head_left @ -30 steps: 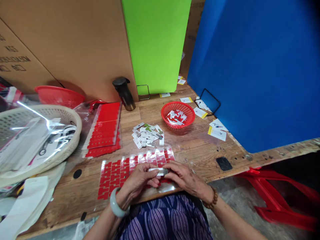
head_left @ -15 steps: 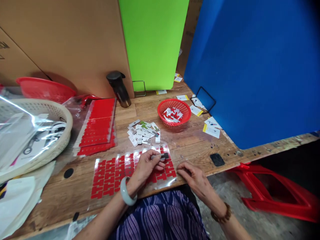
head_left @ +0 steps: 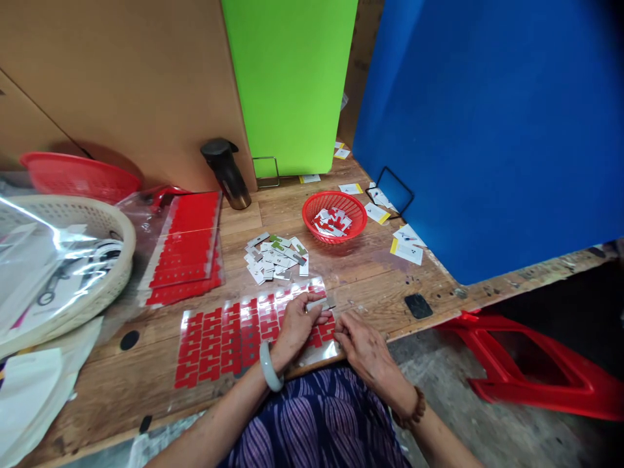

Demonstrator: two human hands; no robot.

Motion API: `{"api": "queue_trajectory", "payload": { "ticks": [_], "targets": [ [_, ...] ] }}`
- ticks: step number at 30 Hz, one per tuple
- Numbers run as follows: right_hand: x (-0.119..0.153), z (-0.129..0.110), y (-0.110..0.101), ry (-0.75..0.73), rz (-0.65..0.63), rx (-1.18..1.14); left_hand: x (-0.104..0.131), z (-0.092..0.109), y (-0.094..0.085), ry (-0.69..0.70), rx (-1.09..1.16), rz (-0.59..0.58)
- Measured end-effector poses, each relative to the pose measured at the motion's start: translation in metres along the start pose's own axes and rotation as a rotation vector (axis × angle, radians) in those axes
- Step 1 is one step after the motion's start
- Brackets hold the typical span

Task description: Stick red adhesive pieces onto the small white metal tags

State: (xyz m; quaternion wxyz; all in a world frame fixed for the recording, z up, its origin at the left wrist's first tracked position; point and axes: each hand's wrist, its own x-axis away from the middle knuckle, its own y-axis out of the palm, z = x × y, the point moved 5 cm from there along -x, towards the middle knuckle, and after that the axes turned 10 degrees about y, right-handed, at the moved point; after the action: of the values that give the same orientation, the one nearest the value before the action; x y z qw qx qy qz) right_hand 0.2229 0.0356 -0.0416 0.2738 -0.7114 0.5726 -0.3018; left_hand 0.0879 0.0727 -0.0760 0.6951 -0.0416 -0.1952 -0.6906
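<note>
My left hand pinches a small flat grey-and-white tag between thumb and fingers, over the right end of a clear sheet of red T-shaped stickers. Close by on the right, my right hand has its thumb and fingertips pressed together at the sheet's right edge. Whatever lies between those fingertips is too small to make out. Beyond the sheet is a loose pile of similar tags, a few with green marks. A red basket behind it holds tags with red on them.
Stacked red sticker sheets and a white basket fill the left. A dark tumbler stands near the green panel. The blue panel rises at right, beside printed cards. Below sits a red stool.
My left hand has shifted right with the tag, and my right hand has come left, so the two are closer together. The view has turned slightly.
</note>
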Motion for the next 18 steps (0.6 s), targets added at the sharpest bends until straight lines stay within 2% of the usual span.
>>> {"api": "queue_trajectory", "payload": {
  "ticks": [5,10,14,18],
  "targets": [
    [0.012,-0.001,0.002,-0.020,0.158,-0.075,0.001,0.002,0.001,0.006,-0.015,0.012],
    [0.017,0.001,0.011,0.024,0.154,-0.116,0.001,0.001,0.002,0.016,-0.026,0.017],
    [0.015,0.003,0.010,0.046,0.173,-0.112,0.002,0.004,0.003,0.020,-0.047,0.013],
    [0.018,0.001,0.007,-0.024,0.121,-0.210,0.003,0.006,0.003,0.010,-0.073,0.045]
  ]
}}
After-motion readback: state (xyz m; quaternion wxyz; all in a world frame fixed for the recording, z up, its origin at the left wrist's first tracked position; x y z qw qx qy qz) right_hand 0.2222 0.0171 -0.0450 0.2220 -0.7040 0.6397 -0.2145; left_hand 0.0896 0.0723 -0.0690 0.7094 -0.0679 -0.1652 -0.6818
